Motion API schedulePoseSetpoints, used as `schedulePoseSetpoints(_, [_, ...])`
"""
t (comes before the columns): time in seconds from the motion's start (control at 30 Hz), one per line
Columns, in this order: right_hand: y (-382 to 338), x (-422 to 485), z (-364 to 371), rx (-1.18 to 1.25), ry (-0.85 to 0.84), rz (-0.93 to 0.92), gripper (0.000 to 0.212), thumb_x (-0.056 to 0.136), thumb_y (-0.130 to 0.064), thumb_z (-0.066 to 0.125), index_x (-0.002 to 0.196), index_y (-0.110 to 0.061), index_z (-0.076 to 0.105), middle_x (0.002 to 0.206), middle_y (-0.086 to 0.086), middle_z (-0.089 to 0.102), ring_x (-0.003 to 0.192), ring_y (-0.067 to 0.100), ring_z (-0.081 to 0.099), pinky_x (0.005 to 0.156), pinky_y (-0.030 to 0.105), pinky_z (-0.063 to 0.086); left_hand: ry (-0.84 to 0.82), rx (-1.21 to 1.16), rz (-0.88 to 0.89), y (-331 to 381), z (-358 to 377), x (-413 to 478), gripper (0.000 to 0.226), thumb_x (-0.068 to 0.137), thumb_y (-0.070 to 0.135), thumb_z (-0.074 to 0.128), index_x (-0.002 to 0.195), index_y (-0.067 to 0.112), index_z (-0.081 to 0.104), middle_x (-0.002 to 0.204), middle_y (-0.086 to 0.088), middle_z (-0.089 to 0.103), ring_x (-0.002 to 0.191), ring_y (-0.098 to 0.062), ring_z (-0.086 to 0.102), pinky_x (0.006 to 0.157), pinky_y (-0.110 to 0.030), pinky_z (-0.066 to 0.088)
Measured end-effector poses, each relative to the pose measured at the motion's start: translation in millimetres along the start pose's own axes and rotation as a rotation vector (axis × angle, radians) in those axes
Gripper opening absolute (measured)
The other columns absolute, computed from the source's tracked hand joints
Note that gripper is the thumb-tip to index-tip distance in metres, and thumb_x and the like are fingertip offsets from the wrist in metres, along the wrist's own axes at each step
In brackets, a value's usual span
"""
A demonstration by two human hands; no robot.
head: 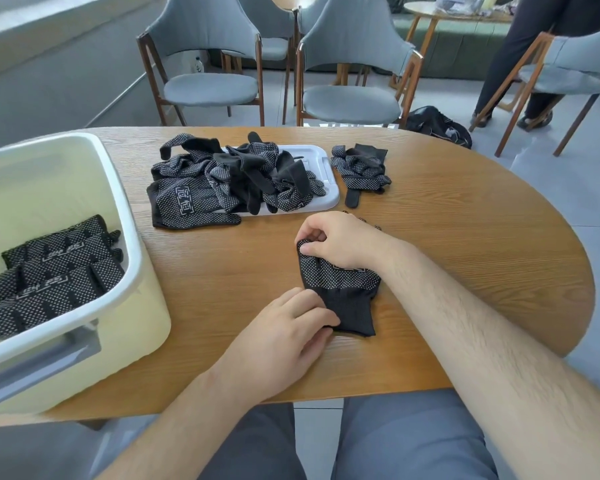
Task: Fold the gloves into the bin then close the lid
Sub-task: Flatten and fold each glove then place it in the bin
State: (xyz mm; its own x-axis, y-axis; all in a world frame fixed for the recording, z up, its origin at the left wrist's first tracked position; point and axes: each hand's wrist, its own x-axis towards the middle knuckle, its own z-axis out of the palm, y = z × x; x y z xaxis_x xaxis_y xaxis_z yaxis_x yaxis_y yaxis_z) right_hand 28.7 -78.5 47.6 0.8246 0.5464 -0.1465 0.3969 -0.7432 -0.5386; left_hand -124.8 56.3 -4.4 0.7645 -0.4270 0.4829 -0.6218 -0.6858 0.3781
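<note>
Landmark is the white lid (326,161), lying flat mid-counter (465,237), apart from the bin.
- Glove pile (243,178) is heaped on the lid and spills off its left edge. One flat glove from it lies at the lid's near-left corner.
- Small glove bundle (361,168) sits just right of the lid, on bare wood.
- Bin (125,216) stands left of the lid with its top open. Folded gloves (56,271) are stacked inside, dotted side up.
- Work glove (333,282) lies flat on the near side of the lid, cuff toward the person, dotted side up.
- Right hand (340,244) covers the work glove's finger end. Its fingers are curled and pinch the fabric at the far-left corner, and the glove fingers are mostly hidden under it.
- Left hand (284,330) rests on the cuff's left edge, fingers fairly straight, pressing down. No grip visible.
- Grey chairs (212,88) stand beyond the lid, off the counter.
</note>
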Motion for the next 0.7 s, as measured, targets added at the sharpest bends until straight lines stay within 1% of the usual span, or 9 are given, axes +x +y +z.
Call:
schedulePoseSetpoints(0.1, [3,-4,3,-0.063,0.122,-0.064,0.017,0.094,-0.037,0.071,0.109,-0.032,0.068,0.095,-0.017,0.058,0.1,0.01,0.053,0.106,0.04,0.039,-0.006,-0.001,0.01,-1,0,0,0.013,0.098,0.016,0.06,0.103,0.012,0.072,0.1,0.001,0.06,0.089,-0.018,0.057,0.084,-0.027,0.048])
schedulePoseSetpoints(0.2, [17,-15,10,0.005,0.427,-0.158,0.016,0.099,-0.022,0.061,0.113,-0.022,0.069,0.099,-0.012,0.055,0.104,0.013,0.049,0.098,0.032,0.039,0.017,0.004,0.002,1,-1,2,0.014,0.099,0.02,0.062,0.105,0.013,0.072,0.103,0.003,0.062,0.092,-0.017,0.058,0.084,-0.031,0.048])
schedulePoseSetpoints(0.3, [45,-32,14,0.045,0.718,-0.043,0.025,0.099,-0.005,0.05,0.111,-0.015,0.07,0.111,-0.002,0.062,0.112,0.019,0.053,0.097,0.026,0.037,0.119,-0.033,-0.149,1,-7,18,0.022,0.1,0.022,0.056,0.115,0.015,0.071,0.116,0.005,0.066,0.109,-0.017,0.06,0.094,-0.036,0.048])
schedulePoseSetpoints(0.37, [59,-44,10,0.054,0.791,0.072,0.027,0.097,-0.001,0.049,0.107,-0.014,0.07,0.112,0.0,0.064,0.113,0.024,0.055,0.096,0.024,0.037,0.101,0.051,-0.247,-5,-8,36,0.033,0.102,0.03,0.048,0.126,0.018,0.067,0.13,0.007,0.063,0.123,-0.016,0.056,0.102,-0.034,0.046])
schedulePoseSetpoints(0.47, [61,-58,12,-0.068,0.732,0.016,0.022,0.097,-0.01,0.053,0.109,-0.014,0.071,0.113,0.0,0.065,0.113,0.023,0.053,0.099,0.032,0.043,-0.048,0.146,-0.256,-15,2,56,0.05,0.103,0.042,0.035,0.141,0.019,0.057,0.15,0.005,0.052,0.141,-0.015,0.045,0.112,-0.034,0.04])
schedulePoseSetpoints(0.53, [54,-65,18,-0.156,0.578,-0.028,0.031,0.101,-0.024,0.05,0.126,-0.017,0.068,0.129,-0.001,0.064,0.124,0.022,0.05,0.108,0.039,0.042,-0.183,0.179,-0.25,-21,13,61,0.059,0.104,0.047,0.028,0.154,0.02,0.042,0.163,0.004,0.034,0.152,-0.014,0.027,0.122,-0.035,0.029])
schedulePoseSetpoints(0.57, [49,-68,22,-0.182,0.467,-0.019,0.039,0.105,-0.031,0.046,0.139,-0.019,0.06,0.144,-0.003,0.057,0.136,0.02,0.043,0.115,0.04,0.036,-0.248,0.195,-0.265,-23,17,60,0.063,0.104,0.05,0.023,0.159,0.02,0.032,0.167,0.006,0.023,0.155,-0.012,0.015,0.125,-0.035,0.021])
schedulePoseSetpoints(0.63, [46,-71,26,-0.216,0.272,0.052,0.054,0.109,-0.042,0.033,0.159,-0.023,0.035,0.167,-0.006,0.028,0.155,0.015,0.018,0.126,0.037,0.015,-0.345,0.224,-0.285,-27,23,58,0.07,0.101,0.055,0.01,0.162,0.021,0.013,0.169,0.008,0.002,0.155,-0.007,-0.006,0.128,-0.033,0.004])
schedulePoseSetpoints(0.7, [49,-72,27,-0.265,0.17,0.093,0.061,0.109,-0.049,0.023,0.165,-0.024,0.014,0.172,-0.009,0.004,0.158,0.009,-0.002,0.129,0.035,0.0,-0.378,0.255,-0.28,-27,24,57,0.076,0.097,0.058,0.0,0.162,0.019,0.005,0.168,0.006,-0.006,0.154,-0.007,-0.013,0.127,-0.031,-0.005])
